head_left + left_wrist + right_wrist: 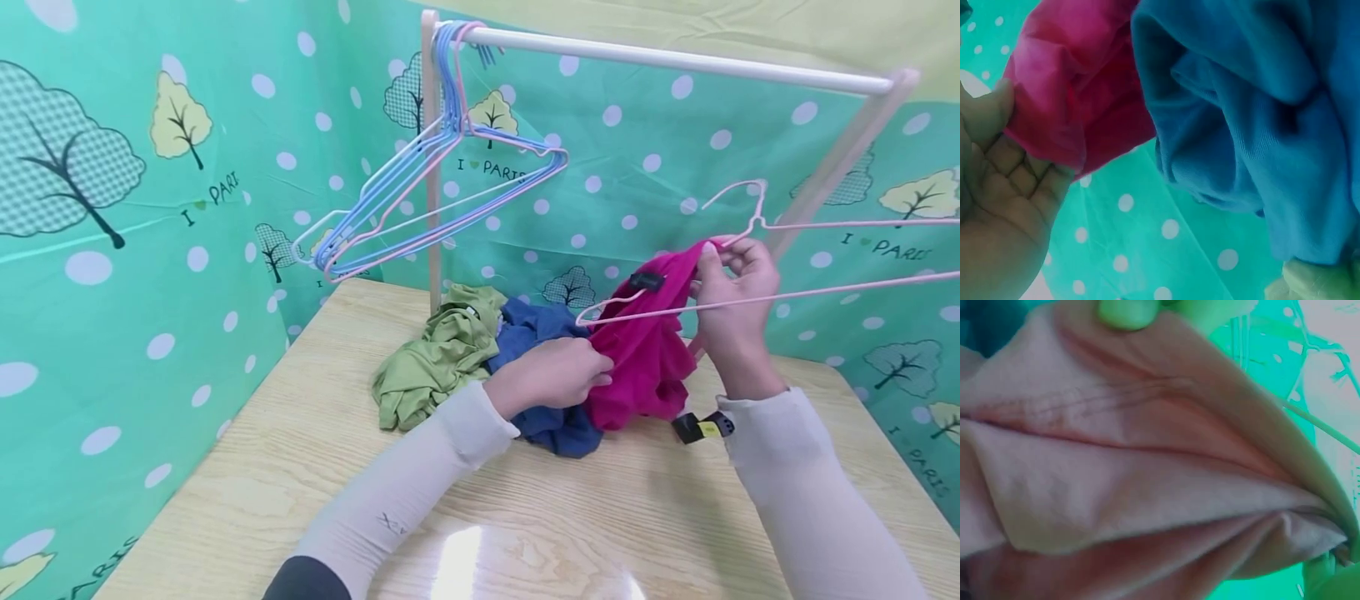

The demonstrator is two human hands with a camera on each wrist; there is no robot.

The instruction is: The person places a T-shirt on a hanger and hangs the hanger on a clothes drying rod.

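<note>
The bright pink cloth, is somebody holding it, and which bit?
Yes, both hands hold the bright pink cloth: the right hand pinches its top edge, and the left hand pinches its side, lower down.

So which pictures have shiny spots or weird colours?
Head view: white glare on the pale wood-grain table; left wrist view: dim, the blue fabric garment tinted teal; right wrist view: washed out, the magenta fabric garment looking dusty pink.
</note>
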